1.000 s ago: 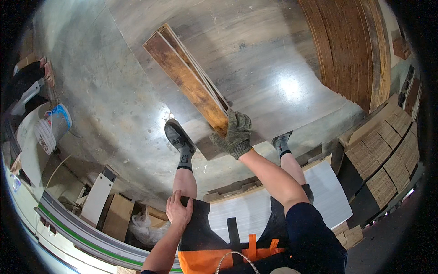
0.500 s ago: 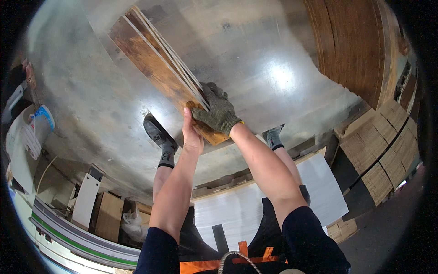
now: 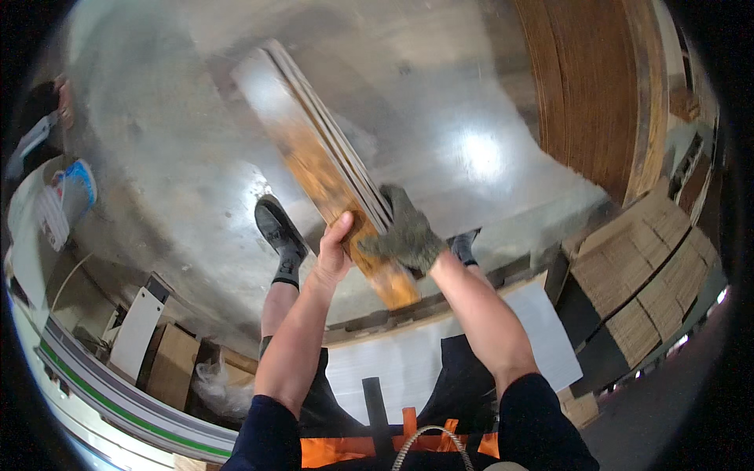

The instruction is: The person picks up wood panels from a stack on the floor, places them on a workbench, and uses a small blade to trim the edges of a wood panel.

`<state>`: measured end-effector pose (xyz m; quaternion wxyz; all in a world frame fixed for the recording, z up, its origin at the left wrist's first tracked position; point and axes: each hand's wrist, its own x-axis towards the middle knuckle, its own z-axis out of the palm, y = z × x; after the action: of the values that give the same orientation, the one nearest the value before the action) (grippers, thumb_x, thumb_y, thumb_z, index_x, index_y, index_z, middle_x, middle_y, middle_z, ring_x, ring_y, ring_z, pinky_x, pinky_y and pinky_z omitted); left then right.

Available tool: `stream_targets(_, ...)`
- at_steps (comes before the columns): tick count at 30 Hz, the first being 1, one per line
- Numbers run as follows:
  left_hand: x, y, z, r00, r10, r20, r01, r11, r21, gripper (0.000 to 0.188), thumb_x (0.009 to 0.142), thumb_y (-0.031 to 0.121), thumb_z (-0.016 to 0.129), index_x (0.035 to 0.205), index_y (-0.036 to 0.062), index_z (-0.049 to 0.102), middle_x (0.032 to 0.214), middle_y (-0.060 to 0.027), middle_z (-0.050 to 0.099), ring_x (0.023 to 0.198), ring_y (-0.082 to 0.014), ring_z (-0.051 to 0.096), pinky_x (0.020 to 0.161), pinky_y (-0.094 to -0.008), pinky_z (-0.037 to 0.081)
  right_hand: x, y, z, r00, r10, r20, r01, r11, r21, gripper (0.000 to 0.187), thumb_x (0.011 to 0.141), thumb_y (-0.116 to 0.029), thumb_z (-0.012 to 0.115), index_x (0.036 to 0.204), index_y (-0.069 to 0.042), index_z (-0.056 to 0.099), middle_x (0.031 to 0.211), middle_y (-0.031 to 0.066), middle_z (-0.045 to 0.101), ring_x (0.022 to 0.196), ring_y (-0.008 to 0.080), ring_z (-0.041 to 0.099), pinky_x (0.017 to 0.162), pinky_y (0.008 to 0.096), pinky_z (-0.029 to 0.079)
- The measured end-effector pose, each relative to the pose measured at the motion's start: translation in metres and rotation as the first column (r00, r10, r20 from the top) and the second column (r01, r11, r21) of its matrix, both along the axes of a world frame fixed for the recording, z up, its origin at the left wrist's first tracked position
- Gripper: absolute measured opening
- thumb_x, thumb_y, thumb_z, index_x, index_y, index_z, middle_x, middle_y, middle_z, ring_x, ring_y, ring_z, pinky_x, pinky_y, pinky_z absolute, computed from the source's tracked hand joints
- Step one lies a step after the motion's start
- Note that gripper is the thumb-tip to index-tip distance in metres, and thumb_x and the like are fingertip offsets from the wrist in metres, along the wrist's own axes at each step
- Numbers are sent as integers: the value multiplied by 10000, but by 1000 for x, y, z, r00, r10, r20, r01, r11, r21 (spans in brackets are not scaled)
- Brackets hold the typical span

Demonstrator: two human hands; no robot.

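Note:
A stack of long wooden floor planks [image 3: 314,149] is held out in front of me, its far end pointing up and away over the grey concrete floor [image 3: 157,141]. My bare left hand [image 3: 334,255] grips the left edge of the planks near their close end. My right hand [image 3: 404,235], in a grey knitted glove, clasps the same planks from the right side. My two feet in dark shoes [image 3: 276,229] stand on the floor below the planks.
Laid brown wood flooring [image 3: 597,94] covers the far right. Stacks of plank bundles [image 3: 652,290] lie at the right. A white sheet [image 3: 424,353] lies under my legs. At the left are cardboard boxes [image 3: 169,365], a white board [image 3: 135,334], a long rail with a green stripe [image 3: 102,392] and a bucket [image 3: 75,192].
My left hand rose from my knee and took hold of the planks beside the gloved right hand. The planks swung from lying left-pointing toward more upright and closer to me.

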<state>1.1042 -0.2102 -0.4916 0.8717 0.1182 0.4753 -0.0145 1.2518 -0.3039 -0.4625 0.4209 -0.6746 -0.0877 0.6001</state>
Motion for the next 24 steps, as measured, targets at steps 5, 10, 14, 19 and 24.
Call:
stream_targets(5, 10, 41, 67, 970, -50, -238, 63, 997, 49, 570, 733, 321, 658, 1179, 1, 507, 1034, -166, 592, 906, -245, 580, 758, -398, 500, -43, -2, 66, 999, 15, 35, -15, 1000, 3, 977, 562, -476, 840, 1282, -28, 354, 1152, 135, 505, 1077, 256, 503, 933, 374, 418)
stream_targets(10, -23, 57, 201, 994, 28, 110, -68, 920, 386, 810, 592, 161, 769, 1285, -6, 384, 1113, -107, 529, 1023, -221, 522, 909, -356, 428, -86, -3, 161, 994, 93, 59, -105, 962, 253, 1005, 594, -424, 852, 1337, -50, 288, 1228, 148, 493, 1114, 267, 511, 946, 364, 431)
stream_targets(14, -80, 84, 298, 997, -74, 19, 43, 754, 656, 1037, 522, 183, 800, 1390, 1, 263, 1309, -156, 400, 1248, -268, 370, 1052, -338, 287, -95, 44, 257, 785, 591, 188, -619, 761, 194, 967, 584, -448, 846, 1318, -34, 373, 1265, 141, 489, 1138, 267, 500, 935, 377, 436)
stream_targets(19, -174, 182, 411, 971, -40, 238, -145, 691, 708, 944, 562, 180, 770, 1369, 27, 306, 1243, -114, 457, 1167, -216, 413, 1004, -328, 328, -144, 154, 354, 798, 591, 120, -582, 702, 412, 1071, 573, -339, 881, 1402, -56, 264, 1351, 89, 398, 1206, 250, 440, 1011, 365, 379)
stream_targets(24, -276, 213, 512, 942, 60, 331, -286, 663, 692, 875, 573, 182, 774, 1332, 28, 366, 1189, -87, 499, 1127, -194, 439, 975, -315, 353, -180, 208, 440, 818, 549, 173, -549, 655, 519, 1147, 586, -293, 883, 1443, -36, 165, 1368, 113, 397, 1210, 222, 440, 1013, 374, 380)
